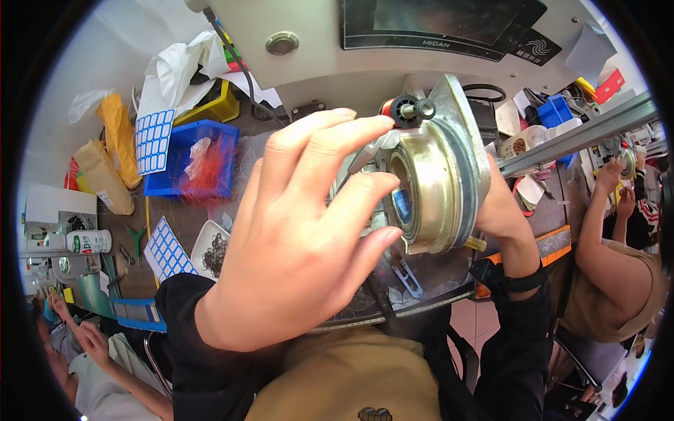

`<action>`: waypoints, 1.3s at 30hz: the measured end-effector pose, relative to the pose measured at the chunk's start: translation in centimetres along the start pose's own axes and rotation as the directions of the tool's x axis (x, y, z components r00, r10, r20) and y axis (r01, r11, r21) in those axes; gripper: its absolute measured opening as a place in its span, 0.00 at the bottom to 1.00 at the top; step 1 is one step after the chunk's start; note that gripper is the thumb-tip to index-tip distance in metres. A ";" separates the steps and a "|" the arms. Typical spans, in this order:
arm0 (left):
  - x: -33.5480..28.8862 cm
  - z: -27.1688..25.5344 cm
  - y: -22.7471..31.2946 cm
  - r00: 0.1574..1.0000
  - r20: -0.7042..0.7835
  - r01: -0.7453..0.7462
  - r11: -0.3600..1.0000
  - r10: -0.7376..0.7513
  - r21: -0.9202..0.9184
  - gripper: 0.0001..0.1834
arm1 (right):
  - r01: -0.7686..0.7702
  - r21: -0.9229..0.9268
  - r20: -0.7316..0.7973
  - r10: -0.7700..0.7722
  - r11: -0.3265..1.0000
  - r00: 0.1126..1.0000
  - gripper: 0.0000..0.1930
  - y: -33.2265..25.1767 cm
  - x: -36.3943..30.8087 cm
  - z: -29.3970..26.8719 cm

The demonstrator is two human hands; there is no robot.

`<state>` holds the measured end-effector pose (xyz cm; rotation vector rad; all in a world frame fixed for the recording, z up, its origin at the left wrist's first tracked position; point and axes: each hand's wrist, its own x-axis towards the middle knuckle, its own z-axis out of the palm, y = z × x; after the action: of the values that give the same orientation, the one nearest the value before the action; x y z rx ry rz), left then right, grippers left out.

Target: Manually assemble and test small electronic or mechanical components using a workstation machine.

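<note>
My left hand [309, 210] is raised in front of a round, brass-coloured metal ring [428, 189] on a machine. Its fingers are spread, with the index fingertip and thumb at the ring's near opening; I see nothing gripped in them. Inside the opening is a small blue piece [401, 204]. Above the ring sits a black wheel [407, 111] with red thread behind it. A grey metal plate [469, 151] stands along the ring's right side. My right hand [493, 193] reaches behind this plate, so its fingers are hidden. A blue-handled snipper [406, 275] lies below the ring.
A machine panel with a dark screen [439, 21] spans the back. To the left stand a blue bin [158, 184] with red threads, label sheets [168, 247] and a white dish [208, 238] of small dark metal pieces. Other people work at both sides; a metal rail [583, 133] runs at right.
</note>
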<state>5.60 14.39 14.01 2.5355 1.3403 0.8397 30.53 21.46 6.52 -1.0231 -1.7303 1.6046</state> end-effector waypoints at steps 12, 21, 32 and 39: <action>0.2 2.9 -0.6 0.996 -0.065 -0.042 0.982 0.055 0.183 0.13 | 0.195 -0.040 -0.010 -0.195 0.980 0.981 0.09 0.6 0.5 0.0; 0.1 2.6 -0.1 0.997 -0.069 -0.028 0.972 0.045 0.235 0.10 | 0.147 0.010 -0.010 -0.147 0.989 0.989 0.08 0.9 0.5 0.0; -6.1 0.0 -2.1 0.982 -0.122 0.134 0.985 -0.146 -0.105 0.10 | 0.099 0.002 -0.250 -0.095 0.995 0.964 0.04 1.8 -2.9 -1.1; -8.0 1.5 -5.3 0.967 -0.214 0.153 0.988 -0.142 0.036 0.08 | 0.169 -0.362 -0.362 -0.305 0.917 0.881 0.08 0.3 -4.2 0.0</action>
<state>-0.96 11.32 7.53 2.4015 1.6111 1.0803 32.94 17.97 6.64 -1.1452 -1.7634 0.8859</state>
